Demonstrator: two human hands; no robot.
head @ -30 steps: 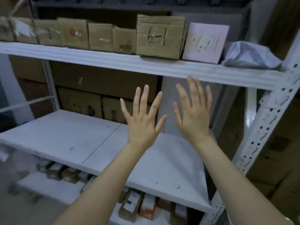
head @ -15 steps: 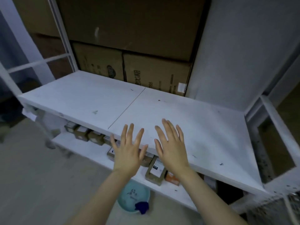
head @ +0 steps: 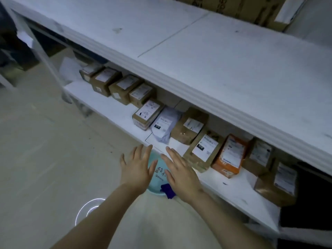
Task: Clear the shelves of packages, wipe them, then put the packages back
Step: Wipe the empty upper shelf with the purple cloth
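Observation:
My left hand [head: 137, 165] and my right hand [head: 180, 171] are spread flat, palms down, holding nothing, just in front of the bottom shelf [head: 111, 109]. Several brown cardboard packages [head: 124, 88] with white labels line that shelf, along with a white poly bag [head: 164, 125] and an orange package [head: 230, 156]. The middle shelf [head: 224, 62] above is bare and white, with a few dark specks. Under my hands on the floor sits a light blue basin [head: 158, 174] with a dark blue cloth [head: 168, 190] at its rim.
Large cardboard boxes [head: 251, 9] stand behind the middle shelf at the top right. A white shelf upright [head: 45, 56] runs down at the left. The pale floor [head: 45, 159] stretches left of the basin. A dark mass [head: 305, 200] fills the shelf's right end.
My view has tilted downward from the upper shelves to the bottom shelf and floor. Both hands have lowered from in front of the middle shelf to just above the basin.

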